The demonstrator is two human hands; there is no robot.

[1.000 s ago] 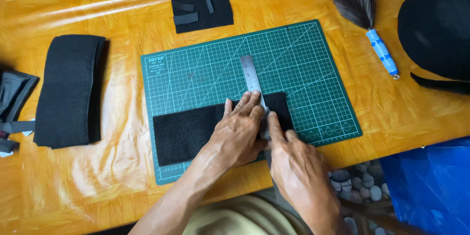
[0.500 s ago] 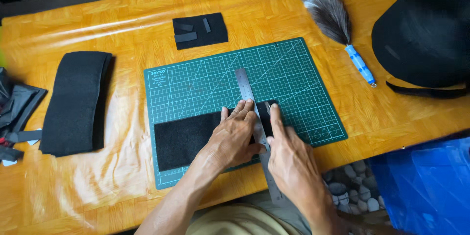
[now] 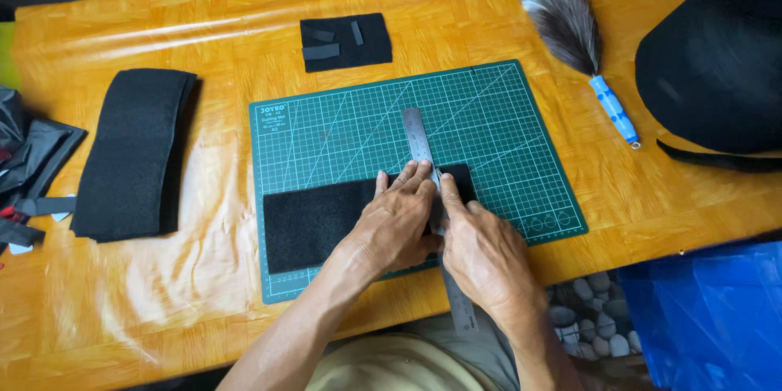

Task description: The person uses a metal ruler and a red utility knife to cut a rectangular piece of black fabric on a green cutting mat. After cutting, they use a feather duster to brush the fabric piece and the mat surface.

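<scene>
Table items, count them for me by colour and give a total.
Black: 5, felt strip, folded felt, felt square, cap, straps
Green: 1, cutting mat
Silver: 1, steel ruler
Grey and blue: 1, duster
Total: 8

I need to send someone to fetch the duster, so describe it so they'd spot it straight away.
On the orange table, look right of the green cutting mat, beside the big black cap. The feather duster lies there aslant: grey-and-white plumes, short blue patterned handle, the only fluffy thing among flat black fabric pieces.
</scene>
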